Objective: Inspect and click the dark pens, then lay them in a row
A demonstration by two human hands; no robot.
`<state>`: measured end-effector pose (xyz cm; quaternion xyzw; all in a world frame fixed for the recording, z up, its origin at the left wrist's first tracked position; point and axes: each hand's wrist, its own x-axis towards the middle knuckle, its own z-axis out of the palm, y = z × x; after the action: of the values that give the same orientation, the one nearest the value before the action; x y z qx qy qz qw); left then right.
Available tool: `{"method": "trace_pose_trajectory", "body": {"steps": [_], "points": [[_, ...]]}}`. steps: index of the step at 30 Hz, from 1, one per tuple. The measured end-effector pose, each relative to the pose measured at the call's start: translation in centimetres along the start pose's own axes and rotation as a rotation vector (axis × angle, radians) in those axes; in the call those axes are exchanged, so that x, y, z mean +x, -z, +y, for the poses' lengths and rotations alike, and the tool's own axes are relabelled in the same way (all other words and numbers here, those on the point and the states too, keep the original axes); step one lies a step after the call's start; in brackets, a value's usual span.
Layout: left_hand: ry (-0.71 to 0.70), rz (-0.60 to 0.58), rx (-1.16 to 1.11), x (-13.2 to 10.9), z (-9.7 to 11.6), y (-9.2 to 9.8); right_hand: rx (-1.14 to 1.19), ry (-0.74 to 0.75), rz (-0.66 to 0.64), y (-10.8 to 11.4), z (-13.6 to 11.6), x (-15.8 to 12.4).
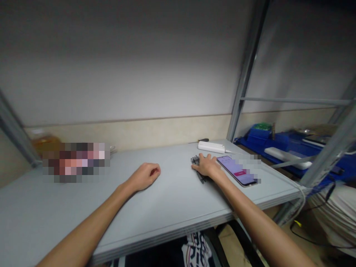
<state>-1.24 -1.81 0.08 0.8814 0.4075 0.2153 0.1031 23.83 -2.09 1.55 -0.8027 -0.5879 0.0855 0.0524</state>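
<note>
My left hand (145, 175) rests on the grey table (169, 200) near its middle, fingers curled in, with nothing visible in it. To the right, my right hand (206, 165) lies over a small bunch of dark pens (200, 177), its fingers spread and touching them. The hand hides part of the bunch. Just right of that hand a phone (236, 170) lies flat with its screen lit, partly blurred out.
Behind the phone sits a white power strip (211, 147) with a cable, and a dark-handled tool (203, 140) near the wall. A pixelated item (80, 161) is at the left. A metal post (243, 85) rises at the back right corner.
</note>
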Motion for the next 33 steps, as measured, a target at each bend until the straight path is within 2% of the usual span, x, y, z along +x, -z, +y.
{"method": "trace_pose_trajectory", "body": {"steps": [4,8,12,17,21,25,28,31,33], "points": [[0.014,-0.007,-0.001,0.0,0.3,0.2,0.01,0.09,0.036,-0.2,-1.1,-0.7],[0.009,-0.01,-0.02,-0.1,0.5,0.3,0.043,0.281,-0.036,0.1,-2.2,-0.9],[0.013,0.003,-0.065,0.0,0.6,0.1,0.132,0.393,-0.056,-0.2,-3.4,-0.6],[0.076,0.042,-0.319,0.1,0.9,-0.3,0.492,0.528,-0.058,-0.5,-5.6,-0.2],[0.097,0.055,-0.616,0.3,1.3,-0.8,0.928,0.642,0.142,-0.3,-7.8,-0.4],[0.106,0.038,-0.858,0.7,1.7,-1.8,1.291,0.823,0.226,-0.3,-10.0,-1.2],[0.141,0.07,-0.919,1.1,2.0,-2.4,1.388,0.938,0.277,-0.4,-11.2,-1.9],[0.158,0.204,-0.909,1.3,2.2,-2.5,1.428,0.953,0.31,-0.8,-11.7,-2.2],[0.178,0.224,-0.92,1.4,2.2,-2.5,1.466,0.939,0.293,-1.1,-11.9,-2.1]]}}
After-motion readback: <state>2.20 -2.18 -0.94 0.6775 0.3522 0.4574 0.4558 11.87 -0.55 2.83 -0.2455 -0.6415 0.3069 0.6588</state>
